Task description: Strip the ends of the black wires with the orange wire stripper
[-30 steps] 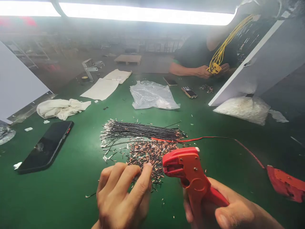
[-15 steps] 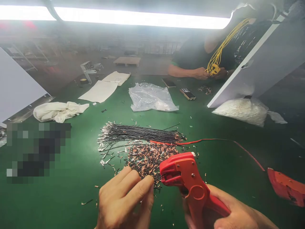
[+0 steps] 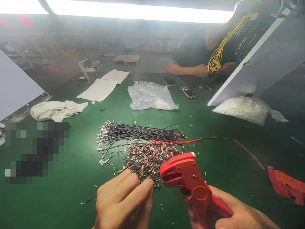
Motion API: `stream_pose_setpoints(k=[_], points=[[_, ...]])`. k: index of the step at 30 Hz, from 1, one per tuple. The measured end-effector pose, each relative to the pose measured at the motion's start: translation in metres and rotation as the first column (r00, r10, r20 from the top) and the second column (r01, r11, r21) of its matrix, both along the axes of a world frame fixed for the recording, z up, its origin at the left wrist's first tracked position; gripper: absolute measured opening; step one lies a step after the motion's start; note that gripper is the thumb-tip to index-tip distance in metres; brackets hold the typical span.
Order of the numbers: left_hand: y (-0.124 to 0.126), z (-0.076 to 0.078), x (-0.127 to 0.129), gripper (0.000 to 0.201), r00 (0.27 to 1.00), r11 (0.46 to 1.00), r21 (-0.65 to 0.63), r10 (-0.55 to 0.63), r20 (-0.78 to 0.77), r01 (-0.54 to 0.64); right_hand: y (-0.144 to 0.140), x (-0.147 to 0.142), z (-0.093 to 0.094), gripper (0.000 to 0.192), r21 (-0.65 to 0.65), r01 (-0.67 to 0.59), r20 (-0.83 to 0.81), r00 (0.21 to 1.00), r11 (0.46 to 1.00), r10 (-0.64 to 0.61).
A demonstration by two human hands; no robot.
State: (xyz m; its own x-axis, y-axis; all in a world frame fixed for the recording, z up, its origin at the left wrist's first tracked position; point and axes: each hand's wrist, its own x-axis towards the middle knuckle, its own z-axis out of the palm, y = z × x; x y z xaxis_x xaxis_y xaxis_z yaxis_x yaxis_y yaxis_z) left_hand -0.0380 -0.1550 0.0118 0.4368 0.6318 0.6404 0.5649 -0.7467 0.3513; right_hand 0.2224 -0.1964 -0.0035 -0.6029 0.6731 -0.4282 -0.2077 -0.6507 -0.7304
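Note:
My right hand [image 3: 240, 206] is wrapped round the handles of a red wire stripper [image 3: 199, 192], its jaw end pointing left. Just left of the jaws is my left hand [image 3: 125, 202], thumb and forefinger pinched together; whatever lies between them is hidden. Beyond both hands spreads a heap of short black and copper wire offcuts [image 3: 145, 157]. Behind the heap lies a bundle of black wires [image 3: 140, 132], with silvery terminals at the left ends and bare copper at the right ends.
A red strap [image 3: 202, 139] runs right to another red tool [image 3: 287, 184]. Farther back lie a clear plastic bag [image 3: 151, 95], papers [image 3: 97, 90], a white cloth [image 3: 56, 110], two phones and a filled bag [image 3: 243, 108]. Across the table, a person [image 3: 195, 60] handles yellow wires.
My left hand has shifted slightly down and left, a little farther from the stripper. The wire stripper stays in my right hand, almost in place. The view has tilted slightly.

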Motion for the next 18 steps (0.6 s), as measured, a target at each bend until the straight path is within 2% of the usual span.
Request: stream_pose_setpoints(k=[5, 10, 14, 18], points=[[0.001, 0.000, -0.002, 0.023, 1.000, 1.000, -0.014, -0.017, -0.003, 0.017, -0.004, -0.002, -0.009, 0.045, -0.066, 0.029, -0.071, 0.997, 0.997, -0.033], [0.002, 0.000, 0.000, 0.021, 1.000, 1.000, -0.028, -0.005, -0.014, 0.005, -0.010, -0.006, -0.008, 0.025, -0.113, 0.123, -0.025, 0.992, 0.986, -0.127], [0.003, -0.001, -0.002, 0.021, 1.000, 0.999, -0.029, -0.019, -0.015, 0.018, -0.013, -0.004, -0.010, 0.039, -0.117, 0.101, -0.098, 0.989, 0.988, -0.113], [0.004, -0.004, -0.003, 0.021, 1.000, 1.000, -0.014, -0.003, -0.030, 0.003, -0.011, -0.005, -0.017, 0.030, -0.188, 0.108, -0.153, 0.979, 0.976, -0.138]])
